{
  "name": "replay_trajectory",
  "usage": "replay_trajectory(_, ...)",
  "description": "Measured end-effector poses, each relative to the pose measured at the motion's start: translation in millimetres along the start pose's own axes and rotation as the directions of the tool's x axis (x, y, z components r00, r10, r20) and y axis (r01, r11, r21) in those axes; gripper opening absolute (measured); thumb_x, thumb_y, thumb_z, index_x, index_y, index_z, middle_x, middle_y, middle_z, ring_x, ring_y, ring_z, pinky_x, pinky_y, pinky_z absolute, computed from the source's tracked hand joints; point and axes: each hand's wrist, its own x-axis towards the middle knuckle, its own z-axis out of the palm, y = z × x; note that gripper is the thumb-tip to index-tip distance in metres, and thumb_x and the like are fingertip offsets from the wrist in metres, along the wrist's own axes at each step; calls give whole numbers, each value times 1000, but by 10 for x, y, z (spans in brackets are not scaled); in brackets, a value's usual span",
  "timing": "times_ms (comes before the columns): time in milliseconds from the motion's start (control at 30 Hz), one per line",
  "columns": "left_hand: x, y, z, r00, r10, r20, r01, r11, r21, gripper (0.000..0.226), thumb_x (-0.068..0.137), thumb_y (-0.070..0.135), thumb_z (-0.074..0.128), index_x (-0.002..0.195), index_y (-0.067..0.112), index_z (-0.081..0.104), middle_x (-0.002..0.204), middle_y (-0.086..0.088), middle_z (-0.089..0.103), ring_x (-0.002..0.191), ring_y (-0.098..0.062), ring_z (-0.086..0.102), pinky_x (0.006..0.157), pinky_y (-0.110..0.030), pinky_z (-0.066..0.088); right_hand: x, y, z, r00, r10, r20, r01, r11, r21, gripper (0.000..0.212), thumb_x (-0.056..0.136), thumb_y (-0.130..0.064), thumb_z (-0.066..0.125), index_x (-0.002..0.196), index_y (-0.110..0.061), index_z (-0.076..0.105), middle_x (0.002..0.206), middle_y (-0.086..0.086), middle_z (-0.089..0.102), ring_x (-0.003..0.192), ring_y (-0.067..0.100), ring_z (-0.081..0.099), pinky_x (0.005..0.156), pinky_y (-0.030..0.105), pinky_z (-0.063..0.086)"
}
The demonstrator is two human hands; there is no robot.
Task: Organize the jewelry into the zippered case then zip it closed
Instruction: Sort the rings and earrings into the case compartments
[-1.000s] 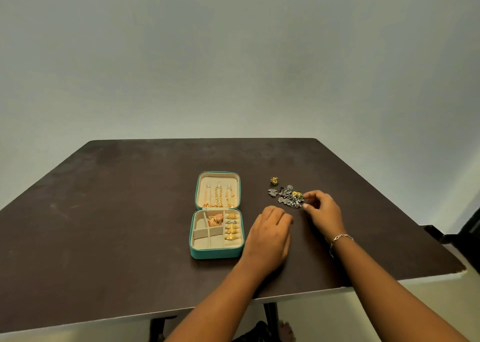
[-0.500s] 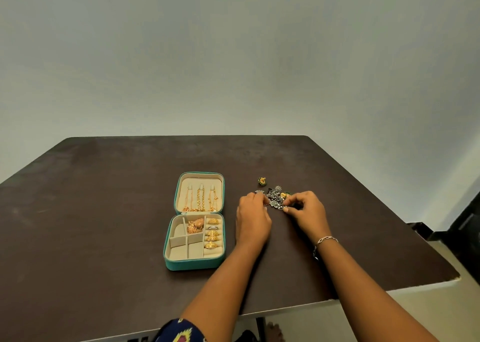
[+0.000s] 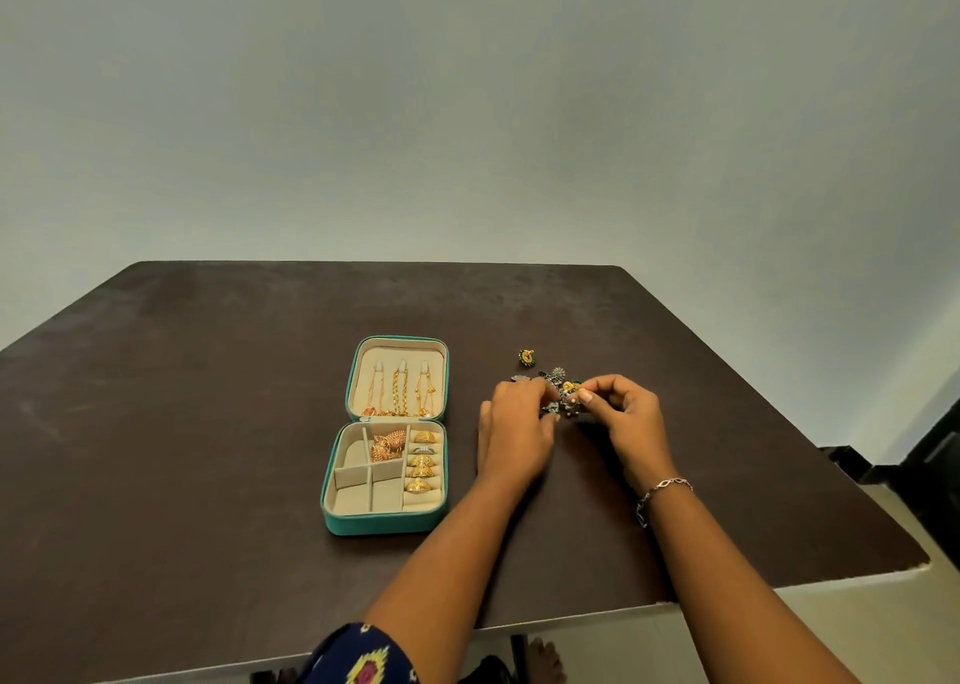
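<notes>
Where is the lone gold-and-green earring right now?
Head view: the gold-and-green earring lies alone on the table, right of the open teal case and just beyond the jewelry pile, not touching it.

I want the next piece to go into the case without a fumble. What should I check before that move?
1. Case open, lid lying back: ok.
2. Free compartment with bare lining: ok.
3. Right hand gripping: ok, its fingers pinch at the silver pile.
4. Single piece separated from the pile: cannot tell, the fingers cover it.
5. Left hand grip on the pile: cannot tell; its fingertips reach in.
6. All loose jewelry gathered: not ok, a green-and-gold earring lies apart on the table.
</notes>
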Motion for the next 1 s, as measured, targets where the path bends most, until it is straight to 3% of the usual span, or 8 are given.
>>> replay_trajectory(133, -10, 4, -11, 999, 28, 35, -29, 1000, 8, 30, 85, 25, 61, 114, 25, 56, 118, 4, 58, 118, -15, 43, 95, -32, 32, -43, -38, -10, 999, 30, 39, -35, 990, 135, 13, 84, 4, 57, 77, -7, 61, 64, 3, 67, 56, 8, 62, 55, 21, 52)
replay_trajectory(233, 0, -4, -3, 998, 38, 59, -42, 998, 52, 33, 86, 27, 59, 118, 27, 53, 120, 3, 56, 118, -17, 42, 94, -33, 32, -87, -77, -9, 995, 56, 88, -74, 973, 218, 10, 86, 2, 54, 79, -5, 58, 62, 1, 69, 53, 10, 63, 51, 23, 49)
replay_trajectory(333, 6, -23, 12, 995, 44, 84, -53, 992, 110, 29, 87, 31, 56, 116, 28, 54, 116, 1, 55, 116, -19, 41, 91, -33, 32, -153, -145, 8, 991, 70, 112, -101, 947, 304, 11, 89, 0, 51, 79, -5, 55, 61, 4, 69, 50, 9, 62, 43, 17, 46)
replay_trajectory(567, 0, -41, 3, 990, 52, 133, -73, 985, 154, 19, 88, 29, 55, 104, 22, 61, 111, -1, 53, 113, -20, 40, 90, -33, 30, -202, -165, -3, 993, 94, 73, -115, 908, 402, 12, 91, -3, 47, 81, -7, 52, 60, 4, 68, 47, 9, 60, 43, 15, 43)
replay_trajectory(767, -48, -47, -46, 994, 19, 107, -18, 1000, -14, 12, 88, 23, 56, 98, 20, 61, 107, 2, 58, 109, -17, 45, 89, -31, 30, -169, -94, -9, 995, 97, -16, -83, 914, 397, 15, 91, -1, 47, 81, -10, 52, 61, 0, 69, 48, 5, 59, 46, 14, 41)
replay_trajectory(900, -104, -55, -78, 996, 4, 89, 2, 998, -62, 12, 88, 20, 55, 96, 15, 61, 104, -2, 60, 105, -20, 48, 87, -31, 32, -200, -107, 35, 999, 53, 2, -51, 961, 273, 17, 89, 5, 49, 82, -9, 55, 65, 1, 68, 48, 2, 56, 47, 14, 44)
replay_trajectory(1000, -153, -63, -90, 998, -13, 55, 18, 995, -94, 11, 87, 17, 55, 96, 13, 61, 102, -4, 61, 103, -21, 49, 88, -32, 36, -238, -108, 64, 999, 34, 35, -40, 983, 179, 18, 86, 8, 51, 80, -8, 58, 76, 8, 63, 59, 2, 57, 52, 12, 46)
